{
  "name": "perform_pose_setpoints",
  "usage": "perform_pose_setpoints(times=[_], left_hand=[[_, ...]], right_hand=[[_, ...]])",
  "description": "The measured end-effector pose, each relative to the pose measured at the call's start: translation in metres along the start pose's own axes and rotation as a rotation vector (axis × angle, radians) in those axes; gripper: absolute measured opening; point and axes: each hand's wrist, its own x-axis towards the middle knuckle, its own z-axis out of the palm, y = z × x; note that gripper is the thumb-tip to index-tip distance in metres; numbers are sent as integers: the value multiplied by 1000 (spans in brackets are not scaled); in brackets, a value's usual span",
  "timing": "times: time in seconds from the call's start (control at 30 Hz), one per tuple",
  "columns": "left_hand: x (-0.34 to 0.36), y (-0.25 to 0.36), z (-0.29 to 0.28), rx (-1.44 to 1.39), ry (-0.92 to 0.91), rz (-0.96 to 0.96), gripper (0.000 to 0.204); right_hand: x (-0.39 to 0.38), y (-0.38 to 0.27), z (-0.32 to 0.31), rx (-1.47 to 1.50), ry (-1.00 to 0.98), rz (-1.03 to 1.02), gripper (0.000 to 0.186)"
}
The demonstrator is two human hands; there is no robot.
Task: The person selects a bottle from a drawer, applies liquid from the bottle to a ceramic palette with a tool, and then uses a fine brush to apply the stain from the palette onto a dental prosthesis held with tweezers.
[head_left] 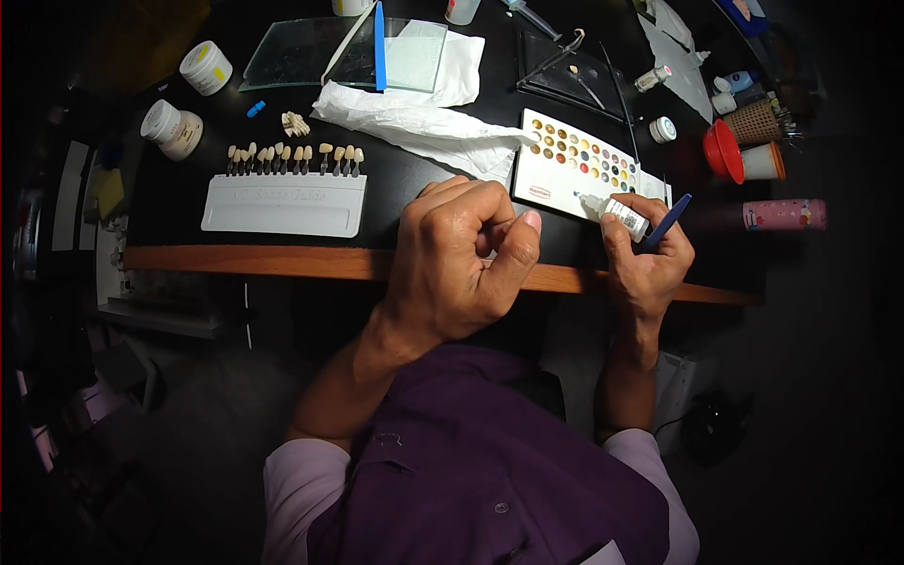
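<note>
My right hand (pixel 652 268) grips a small white dropper bottle (pixel 629 220) between thumb and fingers. A blue stick-like handle (pixel 667 222) is tucked in the same hand. The bottle's clear nozzle points left over the near right part of a white palette (pixel 551 181) with rows of coloured round spots. My left hand (pixel 461 252) is curled closed in front of the palette, above the table edge; its fingers hide whatever may be in it. To its left, a white shade guide holder (pixel 282 209) carries a row of tooth-shaped tabs (pixel 299 156).
Crumpled white tissue (pixel 414 122) lies behind my left hand, near a glass slab (pixel 292 56). Two white-lidded jars, one (pixel 205 68) behind the other (pixel 172 129), stand far left. A red bowl (pixel 722 151), an orange-white cup (pixel 762 161) and a pink cylinder (pixel 783 215) line the right.
</note>
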Motion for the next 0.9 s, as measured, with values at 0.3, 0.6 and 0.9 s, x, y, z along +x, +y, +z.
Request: perform_pose_setpoints(times=[0.3, 0.6, 0.9], left_hand=[[0, -3, 1, -14, 2, 10, 33], [0, -2, 0, 3, -5, 9, 33], [-1, -1, 1, -2, -1, 2, 32]], right_hand=[[1, -1, 1, -29, -8, -24, 19], [0, -1, 2, -5, -2, -1, 20], [1, 1, 0, -17, -20, -36, 20]])
